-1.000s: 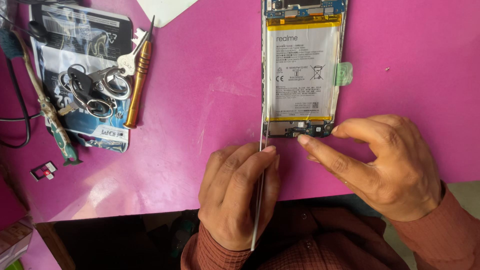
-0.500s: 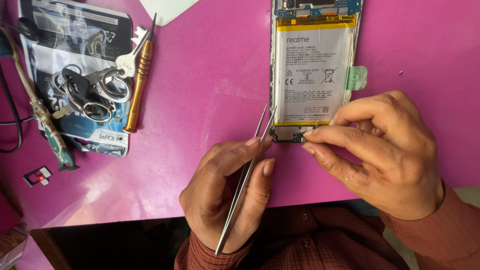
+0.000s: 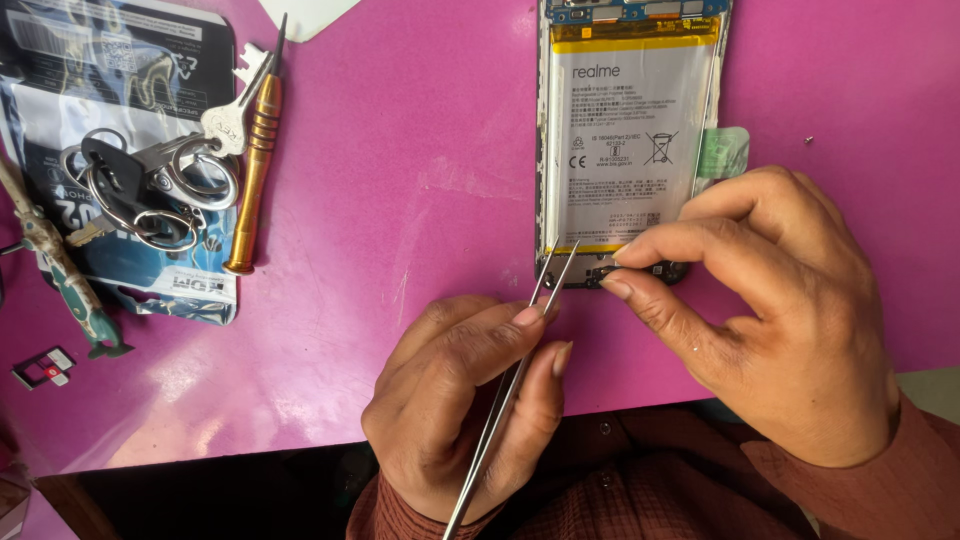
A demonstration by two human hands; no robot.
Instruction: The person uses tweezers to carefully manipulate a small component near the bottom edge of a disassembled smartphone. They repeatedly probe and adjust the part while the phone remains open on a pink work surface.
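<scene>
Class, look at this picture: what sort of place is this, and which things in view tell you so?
Probably a phone repair bench. An opened phone with its battery exposed lies on a pink mat; the left hand holds fine tweezers at its lower edge, and a small gold-handled screwdriver lies nearby.

An opened smartphone with its flat battery exposed (image 3: 628,140) lies on the pink-topped desk (image 3: 400,150), towards the far right. A pair of slim steel tweezers (image 3: 520,370) reaches its near end from the left hand (image 3: 465,400); the right hand (image 3: 780,300) pinches that same end from the right. Well to the left, a brass-handled screwdriver (image 3: 255,170) lies beside a metal key bunch (image 3: 150,185), which rests on a printed plastic pouch (image 3: 110,90).
</scene>
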